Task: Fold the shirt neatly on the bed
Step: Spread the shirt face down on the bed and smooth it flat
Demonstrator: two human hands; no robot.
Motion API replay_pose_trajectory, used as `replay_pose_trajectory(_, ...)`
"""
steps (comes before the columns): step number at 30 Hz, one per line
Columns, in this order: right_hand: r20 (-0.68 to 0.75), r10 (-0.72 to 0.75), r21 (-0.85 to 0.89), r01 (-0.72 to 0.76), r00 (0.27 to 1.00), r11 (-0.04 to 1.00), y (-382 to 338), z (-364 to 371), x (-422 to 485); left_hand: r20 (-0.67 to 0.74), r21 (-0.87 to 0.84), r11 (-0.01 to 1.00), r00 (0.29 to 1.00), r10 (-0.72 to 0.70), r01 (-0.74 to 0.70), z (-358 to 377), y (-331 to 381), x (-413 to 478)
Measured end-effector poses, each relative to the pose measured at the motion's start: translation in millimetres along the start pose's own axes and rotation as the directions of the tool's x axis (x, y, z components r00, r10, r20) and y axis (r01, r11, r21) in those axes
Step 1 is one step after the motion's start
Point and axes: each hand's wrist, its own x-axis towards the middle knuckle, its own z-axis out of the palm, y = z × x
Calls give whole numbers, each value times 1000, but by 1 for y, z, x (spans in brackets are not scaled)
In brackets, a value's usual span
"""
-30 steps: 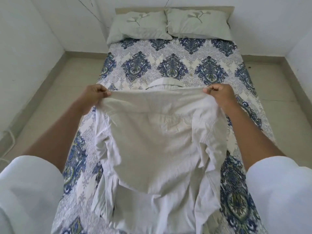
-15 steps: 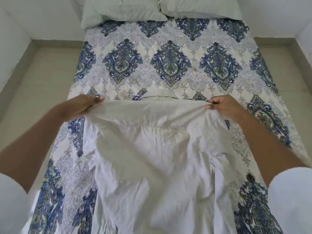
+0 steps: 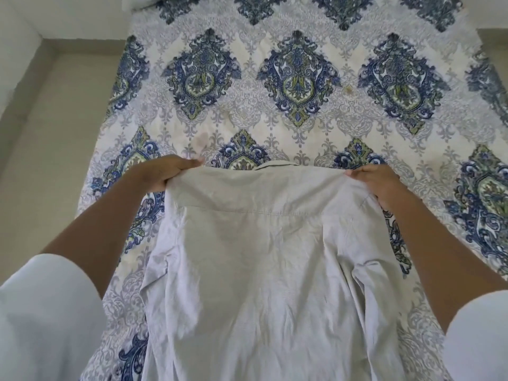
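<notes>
Two white sleeves, the left sleeve and the right sleeve, fill the bottom corners of the view, with bare forearms reaching forward from them. Between the arms lies the shirt, pale grey-white and creased, back panel up. It sits on the near half of the bed, about midway between the bed's left and right edges, and its lower part runs out of view at the bottom. The shirt's own sleeves are bunched along both sides of its body.

At the shirt's far end, the left hand pinches the left shoulder corner, fingers curled under the cloth and thumb on top. The right hand pinches the right shoulder corner the same way. The shoulder line is pulled taut between them. Whether that edge touches the bedspread or is lifted just above it cannot be told. The collar peeks out just beyond the taut edge.

Farther on, the bedspread shows blue and green medallions on white, with a brownish stain near the left hand. A beige floor runs along the bed's left edge.
</notes>
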Motion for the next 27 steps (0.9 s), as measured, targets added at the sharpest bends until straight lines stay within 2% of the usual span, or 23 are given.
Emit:
replay_pose_trajectory(3,-51,-10,-48,7,999,999,6,-1,12,57,69,997,998,29,-33,-3,2,14)
replay_pose_trajectory(5,-112,-51,-10,50,992,999,7,2,19,-1,135,984,993,116,-115,-6,1,26)
replay_pose_trajectory(6,-137,-85,-16,84,987,996,8,4,22,-67,256,954,982,176,-154,-7,0,33)
replay_pose_trajectory(8,-169,-155,-67,145,973,987,10,13,31,-162,584,795,936,312,-164,-8,-8,56)
replay_pose_trajectory(10,-185,-231,-181,198,955,963,10,23,37,-209,783,614,889,409,-98,-8,-21,78)
replay_pose_trajectory(12,-164,-288,-323,225,943,919,10,33,42,-231,894,448,850,474,-7,1,-31,89)
replay_pose_trajectory(14,-138,-268,-372,201,953,906,13,37,44,-279,926,369,805,524,81,17,-39,92)
replay_pose_trajectory(15,-118,-232,-365,175,965,914,15,35,43,-306,924,367,792,528,112,23,-42,92)
replay_pose_trajectory(16,-84,-190,-360,148,978,921,15,32,41,-345,904,406,784,516,131,25,-44,91)
replay_pose_trajectory(19,78,19,-391,13,997,921,19,7,21,-427,734,669,844,324,115,12,-54,87)
replay_pose_trajectory(21,160,184,-332,-123,970,935,33,-15,11,-353,533,846,915,194,26,-7,-65,72)
replay_pose_trajectory(23,202,249,-263,-192,947,945,46,-30,3,-232,329,944,966,117,-36,-22,-81,53)
replay_pose_trajectory(25,69,215,-204,-198,974,959,56,-33,5,-257,300,951,955,152,-71,-30,-89,42)
replay_pose_trajectory(27,-112,149,-245,-172,983,954,63,-33,8,-382,401,914,895,231,-65,-29,-89,48)
